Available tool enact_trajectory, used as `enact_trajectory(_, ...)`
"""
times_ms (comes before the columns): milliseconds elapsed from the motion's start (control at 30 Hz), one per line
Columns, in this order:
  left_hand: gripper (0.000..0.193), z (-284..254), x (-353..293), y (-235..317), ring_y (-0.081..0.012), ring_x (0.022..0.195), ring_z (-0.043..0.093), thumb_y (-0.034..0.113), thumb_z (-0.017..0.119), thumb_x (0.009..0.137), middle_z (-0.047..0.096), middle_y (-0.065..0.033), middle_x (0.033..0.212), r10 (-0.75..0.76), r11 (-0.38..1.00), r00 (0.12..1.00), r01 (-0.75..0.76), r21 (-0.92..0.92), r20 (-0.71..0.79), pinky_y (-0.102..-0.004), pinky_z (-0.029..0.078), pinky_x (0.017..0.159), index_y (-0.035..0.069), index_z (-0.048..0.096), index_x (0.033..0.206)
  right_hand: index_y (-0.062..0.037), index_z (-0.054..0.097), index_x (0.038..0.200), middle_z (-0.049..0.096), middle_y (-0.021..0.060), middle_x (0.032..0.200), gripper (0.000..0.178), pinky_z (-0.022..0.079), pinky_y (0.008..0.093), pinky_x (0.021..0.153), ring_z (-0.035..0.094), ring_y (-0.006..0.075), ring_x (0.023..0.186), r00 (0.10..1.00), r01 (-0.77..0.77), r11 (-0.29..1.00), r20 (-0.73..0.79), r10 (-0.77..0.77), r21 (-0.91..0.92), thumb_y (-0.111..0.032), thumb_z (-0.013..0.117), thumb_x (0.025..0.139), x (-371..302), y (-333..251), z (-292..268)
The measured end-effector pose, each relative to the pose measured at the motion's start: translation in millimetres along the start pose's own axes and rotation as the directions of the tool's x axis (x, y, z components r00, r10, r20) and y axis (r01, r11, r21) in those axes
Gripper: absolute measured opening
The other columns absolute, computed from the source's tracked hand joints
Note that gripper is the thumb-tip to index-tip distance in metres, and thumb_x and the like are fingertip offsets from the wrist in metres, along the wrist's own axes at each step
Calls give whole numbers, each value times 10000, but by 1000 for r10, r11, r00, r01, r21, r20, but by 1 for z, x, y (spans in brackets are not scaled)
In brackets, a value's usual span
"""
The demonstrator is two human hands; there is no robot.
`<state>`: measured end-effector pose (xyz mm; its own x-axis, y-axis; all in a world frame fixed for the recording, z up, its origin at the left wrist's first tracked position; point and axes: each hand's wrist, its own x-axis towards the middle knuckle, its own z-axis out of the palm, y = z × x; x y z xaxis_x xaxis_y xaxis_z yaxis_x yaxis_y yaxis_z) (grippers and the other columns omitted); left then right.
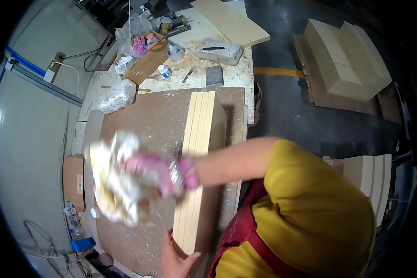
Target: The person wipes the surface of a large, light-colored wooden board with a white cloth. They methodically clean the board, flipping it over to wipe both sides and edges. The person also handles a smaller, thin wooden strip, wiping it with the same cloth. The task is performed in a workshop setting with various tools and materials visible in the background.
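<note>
Several cream boards (200, 125) stand on edge, pressed side by side, on the brown work surface. My left hand (177, 262), bare, grips their near end, its fingers at the left side and its thumb at the right. Across the boards reaches my right arm in a yellow sleeve. A pink glove covers my right hand (148, 172), which is closed on a bunched white cloth (118, 185) to the left of the boards. Hand and cloth are both blurred, and the cloth hides part of the surface below.
Farther back on the table lie a plastic-wrapped block (219, 52), a grey block (214, 76), a roll of tape (175, 53), a small white bottle (164, 71) and a wrapped white bundle (117, 96). Stacked cream panels (347, 60) rest on the floor at far right.
</note>
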<state>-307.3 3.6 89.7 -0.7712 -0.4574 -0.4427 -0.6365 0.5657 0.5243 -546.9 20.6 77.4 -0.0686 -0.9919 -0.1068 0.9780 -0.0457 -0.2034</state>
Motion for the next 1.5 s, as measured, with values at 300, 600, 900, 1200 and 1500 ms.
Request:
enact_trajectory(300,816,32,95,62,-377,1022,511,254,750,656,485,-235,1142,237,946,963,-197,259,-131,-397,430,849,-30,318,1287,34,513,1134,615,125,1019,417,517,271,786,622,165,900,663,297,213,41,-747,-931,-294,541,878,-128,-223,-97)
enact_trajectory(600,785,51,116,76,-381,981,525,223,728,626,492,-207,1112,210,911,953,-110,398,-217,-409,452,804,-13,332,1262,10,592,975,640,124,907,263,503,247,721,617,153,744,900,157,477,-73,-430,-865,-184,608,798,-91,-202,-175)
enact_trajectory(900,774,51,128,78,-395,1000,515,215,725,622,496,-208,1104,131,950,968,-61,305,-214,-413,447,824,16,338,1262,-23,576,1021,638,110,825,351,499,293,677,613,203,733,783,560,55,507,-360,-827,-249,611,755,-56,-206,-159)
enact_trajectory(1200,761,54,130,74,-392,941,521,235,695,634,494,-222,1047,122,954,972,-60,295,-198,-421,431,807,-13,323,1249,-109,557,1183,608,19,951,339,458,245,661,556,86,759,897,-292,201,-341,-282,-935,-267,480,893,-80,-182,-273)
enact_trajectory(1500,783,52,127,66,-375,858,496,332,672,677,463,-228,983,163,919,975,-93,383,-153,-425,410,748,-54,288,1239,-13,578,1054,633,77,954,295,469,227,715,576,98,836,842,426,709,-40,-538,-563,-215,604,840,-72,-147,-241)
